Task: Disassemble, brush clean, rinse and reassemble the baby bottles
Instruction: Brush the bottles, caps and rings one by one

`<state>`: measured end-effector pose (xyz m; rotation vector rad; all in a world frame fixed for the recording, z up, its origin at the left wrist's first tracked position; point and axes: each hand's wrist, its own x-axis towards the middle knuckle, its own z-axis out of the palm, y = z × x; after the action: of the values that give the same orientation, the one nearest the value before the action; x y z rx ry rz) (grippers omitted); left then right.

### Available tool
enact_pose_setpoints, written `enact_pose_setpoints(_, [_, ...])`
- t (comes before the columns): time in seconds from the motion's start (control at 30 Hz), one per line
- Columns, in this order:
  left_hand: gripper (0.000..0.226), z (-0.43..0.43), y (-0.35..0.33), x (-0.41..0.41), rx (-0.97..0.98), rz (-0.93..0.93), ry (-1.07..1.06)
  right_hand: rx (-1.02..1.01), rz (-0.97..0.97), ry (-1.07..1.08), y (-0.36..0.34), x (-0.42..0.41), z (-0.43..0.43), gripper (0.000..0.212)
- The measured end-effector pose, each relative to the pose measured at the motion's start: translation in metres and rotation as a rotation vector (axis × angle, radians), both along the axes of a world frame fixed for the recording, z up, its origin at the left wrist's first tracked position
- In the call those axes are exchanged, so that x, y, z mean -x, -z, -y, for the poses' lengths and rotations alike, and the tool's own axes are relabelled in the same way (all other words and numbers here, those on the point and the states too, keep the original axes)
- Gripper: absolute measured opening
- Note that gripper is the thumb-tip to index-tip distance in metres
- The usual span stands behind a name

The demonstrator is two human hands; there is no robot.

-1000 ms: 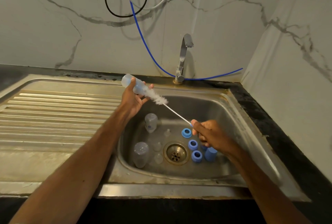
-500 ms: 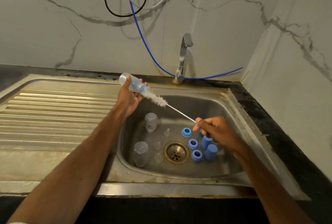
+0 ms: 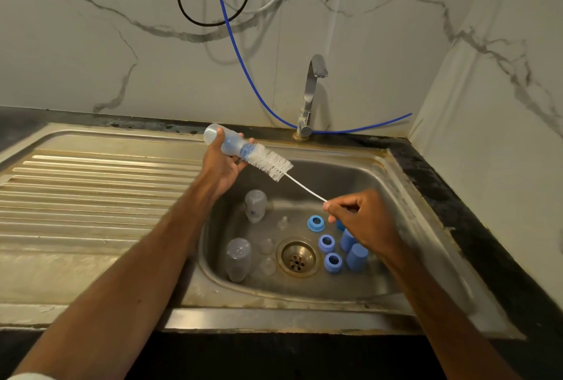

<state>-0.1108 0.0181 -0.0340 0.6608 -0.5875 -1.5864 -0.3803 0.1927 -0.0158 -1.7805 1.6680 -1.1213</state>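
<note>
A clear baby bottle point(image 3: 227, 143) is held tilted over the back left rim of the sink point(image 3: 393, 178), gripped by the left hand point(image 3: 224, 166), whose fingers are curled round its body. Most of the white bristle head of the bottle brush point(image 3: 269, 163) lies outside the bottle's mouth. The thin wire stem is pinched by the right hand point(image 3: 362, 221), and its far end is hidden in the fist. Left of the drain point(image 3: 298, 258), two more bottles point(image 3: 256, 204) stand on the basin floor. The clear teats point(image 3: 266, 245) beside them are hard to make out. Three blue rings point(image 3: 326, 242) and two blue caps point(image 3: 356, 257) lie to the right, one cap partly covered by the right hand.
</note>
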Motion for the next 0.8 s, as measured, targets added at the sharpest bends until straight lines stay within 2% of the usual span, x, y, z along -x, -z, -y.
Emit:
enact_pose_setpoints(0.1, [0.055, 0.002, 0.002, -0.005, -0.015, -0.022, -0.028, -0.025, -0.029, -0.026, -0.001, 0.002, -0.004, 0.007])
enact_pose_setpoints(0.2, [0.055, 0.0, 0.001, -0.001, -0.027, -0.067, 0.027, -0.09, -0.019, -0.105, -0.006, -0.004, -0.005, 0.021])
enact_pose_setpoints(0.27, [0.05, 0.0, -0.001, 0.001, -0.047, -0.098, 0.031, -0.221, 0.106, -0.143, -0.006, -0.006, -0.005, 0.026])
enact_pose_setpoints(0.33, [0.056, 0.001, -0.002, -0.002, -0.048, -0.133, 0.012, -0.357, 0.246, -0.214, -0.007, -0.002, -0.007, 0.019])
enact_pose_setpoints(0.4, [0.062, 0.002, -0.002, -0.006, -0.036, -0.146, 0.011, -0.389, 0.314, -0.241, -0.009, 0.003, -0.009, 0.017])
enact_pose_setpoints(0.47, [0.061, 0.0, -0.002, -0.004, -0.027, -0.103, 0.043, -0.314, 0.328, -0.188, -0.013, 0.001, -0.01, 0.023])
enact_pose_setpoints(0.57, [0.062, 0.0, -0.002, -0.003, 0.005, 0.006, 0.078, -0.082, 0.124, -0.173, -0.016, -0.007, -0.007, 0.028])
enact_pose_setpoints(0.67, [0.067, 0.004, -0.001, -0.017, 0.012, -0.027, 0.035, -0.041, -0.099, -0.226, -0.019, 0.002, -0.01, 0.03])
enact_pose_setpoints(0.73, [0.068, 0.007, 0.004, -0.023, -0.025, -0.022, 0.016, -0.029, -0.132, -0.241, -0.026, 0.01, -0.012, 0.028])
enact_pose_setpoints(0.8, [0.066, 0.002, 0.003, -0.015, -0.028, 0.028, 0.095, 0.017, -0.137, -0.238, -0.031, 0.007, -0.011, 0.028])
